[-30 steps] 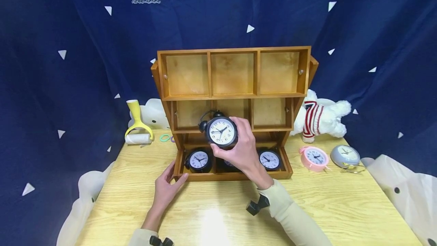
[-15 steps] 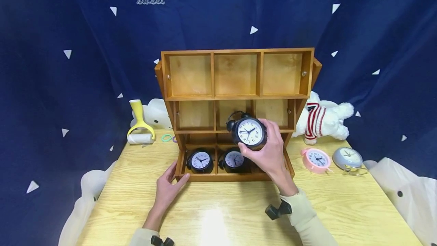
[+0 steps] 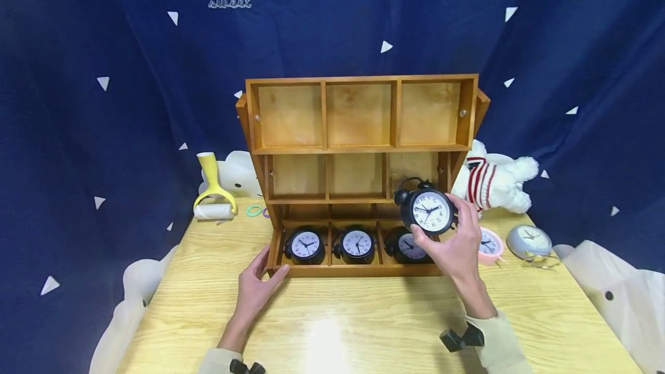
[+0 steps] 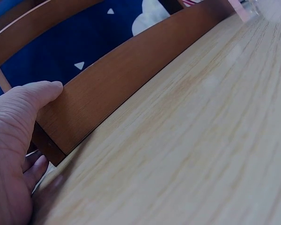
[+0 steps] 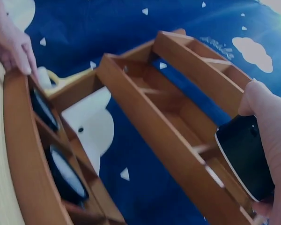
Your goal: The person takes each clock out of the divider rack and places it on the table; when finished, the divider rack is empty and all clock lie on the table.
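Note:
My right hand (image 3: 459, 244) holds a black twin-bell alarm clock (image 3: 432, 210) between thumb and fingers, white dial facing me. It overlaps the right middle-tier compartment of a three-tier wooden shelf (image 3: 363, 270) in the head view. From the right wrist, the clock's dark body (image 5: 246, 154) shows beside that tier. Three black alarm clocks, left (image 3: 306, 245), middle (image 3: 357, 245) and right (image 3: 412, 246), sit one per compartment in the bottom tier. My left hand (image 3: 256, 287) grips the shelf's front left corner, thumb (image 4: 49, 91) on the front board (image 4: 112, 89), fingers round the side.
Right of the shelf stand a pink alarm clock (image 3: 490, 244), partly behind my right hand, and a grey-blue clock (image 3: 529, 238). A white plush toy (image 3: 499, 183) lies behind them. At left are a yellow-handled lint roller (image 3: 213, 209) and a green hair tie (image 3: 253, 210).
My right hand has carried the black alarm clock rightward across the shelf, from in front of the middle-tier left and middle compartments to the right one. The left hand keeps its place.

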Available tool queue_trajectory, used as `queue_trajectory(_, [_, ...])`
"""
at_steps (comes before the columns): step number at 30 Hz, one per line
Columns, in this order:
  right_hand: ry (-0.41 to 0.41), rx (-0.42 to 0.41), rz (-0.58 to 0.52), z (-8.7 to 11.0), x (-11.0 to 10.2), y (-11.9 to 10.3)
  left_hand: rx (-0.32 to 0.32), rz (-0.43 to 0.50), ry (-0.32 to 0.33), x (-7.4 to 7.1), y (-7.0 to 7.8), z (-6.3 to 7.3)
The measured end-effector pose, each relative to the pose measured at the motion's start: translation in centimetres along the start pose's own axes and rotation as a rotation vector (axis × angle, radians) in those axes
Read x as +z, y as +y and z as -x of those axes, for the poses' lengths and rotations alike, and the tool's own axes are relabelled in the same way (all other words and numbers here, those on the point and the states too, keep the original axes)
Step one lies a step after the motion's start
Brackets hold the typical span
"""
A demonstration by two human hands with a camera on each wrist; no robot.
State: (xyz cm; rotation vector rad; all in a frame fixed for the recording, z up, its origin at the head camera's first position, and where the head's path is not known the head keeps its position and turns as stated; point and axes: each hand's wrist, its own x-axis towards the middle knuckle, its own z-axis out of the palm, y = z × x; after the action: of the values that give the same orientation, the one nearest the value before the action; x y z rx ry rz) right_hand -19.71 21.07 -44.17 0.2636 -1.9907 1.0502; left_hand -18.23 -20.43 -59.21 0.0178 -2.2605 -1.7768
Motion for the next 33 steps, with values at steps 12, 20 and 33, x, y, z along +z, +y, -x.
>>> queue_trajectory(12, [0.094, 0.087, 0.095, 1.6, -4.9, 2.9, -0.004, 0.016, -0.010, -0.5, 0.1, 0.1])
queue_trajectory(20, [0.109, 0.216, 0.148, 3.5, -8.1, 4.4, 0.006, 0.038, -0.015, -0.2, 1.5, 0.3])
queue_trajectory(33, [0.160, 0.322, 0.254, 7.4, -12.7, 8.3, 0.008, 0.031, -0.007, 0.0, 0.2, 0.0])
